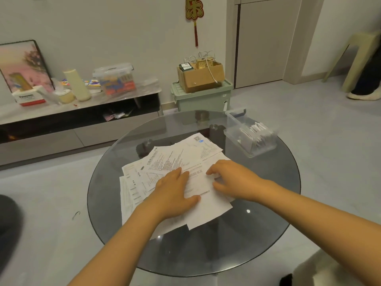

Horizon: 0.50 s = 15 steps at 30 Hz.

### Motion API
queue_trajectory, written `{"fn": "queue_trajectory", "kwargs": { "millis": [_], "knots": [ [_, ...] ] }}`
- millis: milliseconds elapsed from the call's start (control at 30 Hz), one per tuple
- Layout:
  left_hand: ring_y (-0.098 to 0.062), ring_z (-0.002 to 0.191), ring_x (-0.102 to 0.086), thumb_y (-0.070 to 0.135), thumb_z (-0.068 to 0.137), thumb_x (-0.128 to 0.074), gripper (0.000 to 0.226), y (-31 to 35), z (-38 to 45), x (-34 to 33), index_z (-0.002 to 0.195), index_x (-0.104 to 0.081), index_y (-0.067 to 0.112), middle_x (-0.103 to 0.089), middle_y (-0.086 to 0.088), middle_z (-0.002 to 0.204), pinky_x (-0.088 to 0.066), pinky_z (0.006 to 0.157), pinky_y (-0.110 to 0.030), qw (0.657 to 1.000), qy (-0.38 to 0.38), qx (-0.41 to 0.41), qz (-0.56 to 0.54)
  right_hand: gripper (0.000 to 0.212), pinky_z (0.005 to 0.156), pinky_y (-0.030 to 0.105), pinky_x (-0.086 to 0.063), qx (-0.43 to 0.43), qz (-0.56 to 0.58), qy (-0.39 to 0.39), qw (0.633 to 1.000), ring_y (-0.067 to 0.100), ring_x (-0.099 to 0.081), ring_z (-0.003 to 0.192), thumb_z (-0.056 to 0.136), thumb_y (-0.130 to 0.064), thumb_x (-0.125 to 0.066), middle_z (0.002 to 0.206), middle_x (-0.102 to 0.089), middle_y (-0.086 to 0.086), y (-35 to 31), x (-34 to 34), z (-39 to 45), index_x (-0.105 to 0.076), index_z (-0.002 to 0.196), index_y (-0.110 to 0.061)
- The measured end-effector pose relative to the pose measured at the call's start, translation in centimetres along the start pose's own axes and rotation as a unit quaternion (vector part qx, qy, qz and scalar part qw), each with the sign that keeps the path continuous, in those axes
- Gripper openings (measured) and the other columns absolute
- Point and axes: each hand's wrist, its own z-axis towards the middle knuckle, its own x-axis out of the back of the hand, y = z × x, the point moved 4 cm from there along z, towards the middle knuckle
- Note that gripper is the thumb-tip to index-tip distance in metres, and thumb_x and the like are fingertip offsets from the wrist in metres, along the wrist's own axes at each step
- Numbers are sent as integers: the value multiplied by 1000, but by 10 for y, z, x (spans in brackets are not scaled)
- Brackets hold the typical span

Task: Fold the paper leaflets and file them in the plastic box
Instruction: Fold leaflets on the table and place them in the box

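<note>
Leaflets [169, 162] are mostly still waiting on you, by the look of it. You've got a loose, overlapping spread of them lying flat in the middle of the round glass bench [268, 234], fanning out from about 9 o'clock to 1 o'clock around your hands. None of the ones in that pile look folded to me.

The good news: the plastic box [233, 122] sits out at roughly 1 o'clock near the far edge of the bench, well apart from the pile, and it already has a row of small folded papers [254, 134] standing in it. So some of the job is done. I can't count them from here, too blurry.

Right now you seem to be on the top sheet [208, 213], the plain white one angled toward 5 o'clock. Your left hand [172, 195] lies flat on it, fingers straight and pressing down, thumb out to the side, gripping nothing. Your right hand [231, 180] rests on the same sheet's right side with fingers bent down onto the paper; whether it's actually pinching an edge or just pressing, I can't tell.

My guess is you're flattening or creasing this one. After that it goes in the box, then plenty more sheets to fold.
</note>
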Motion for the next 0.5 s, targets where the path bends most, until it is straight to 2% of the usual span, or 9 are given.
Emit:
{"fn": "queue_trajectory", "kwargs": {
  "millis": [133,333,500],
  "knots": [
    [-18,146,1,62,82,-53,89,-4,-13,-4,151,-10,26,4,4,159,-8,119,-39,999,-19,-26,-2,42,104,29,-33,60,-23,-35,997,13,-38,123,87,-38,-59,132,-47,-8,-2,-7,-7,-53,127,-27],
    [-14,144,-2,66,80,-54,84,1,-36,-11,148,-18,33,-1,9,158,-7,118,-39,996,-38,-72,24,50,107,23,-25,126,-10,-83,988,6,-25,128,78,-50,-68,137,-41,-13,-5,-10,-27,-55,125,-35],
    [-10,144,-1,64,80,-56,84,-9,-46,-19,148,-16,36,-3,13,157,-6,117,-32,996,-43,-83,-5,44,104,19,-28,132,0,-98,986,5,-30,127,81,-46,-66,139,-42,-15,-3,-15,-40,-55,124,-38]
  ]
}}
